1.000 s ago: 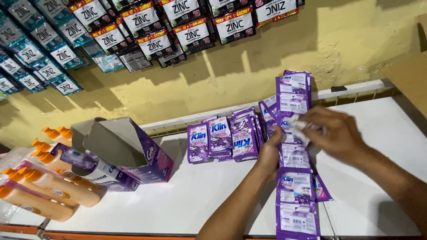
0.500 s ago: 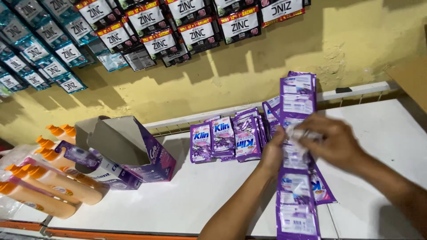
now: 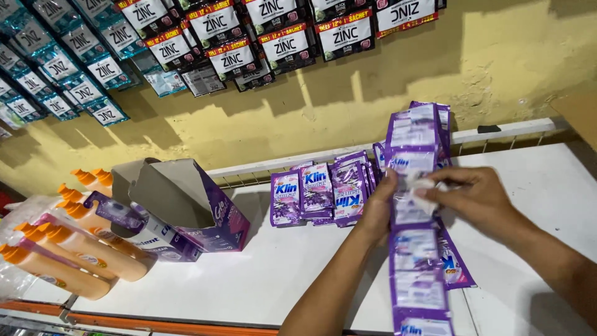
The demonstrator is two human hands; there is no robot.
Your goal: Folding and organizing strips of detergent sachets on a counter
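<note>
Above the white shelf board (image 3: 249, 280), both hands grip a long purple-and-white strip of joined plastic sachets (image 3: 413, 249) hanging upright. The left hand (image 3: 377, 208) pinches its edge from nine o'clock; the right hand (image 3: 476, 199) clasps it from three o'clock. At nine o'clock stands a row of purple sachets (image 3: 320, 193), farther along an open purple cardboard box (image 3: 186, 208) and orange-capped bottles (image 3: 68, 249).

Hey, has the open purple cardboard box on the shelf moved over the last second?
No. The open purple box keeps its place on the white shelf, beside the orange-capped bottles and left of the stacked purple sachets; only the camera view shifted slightly.
</note>
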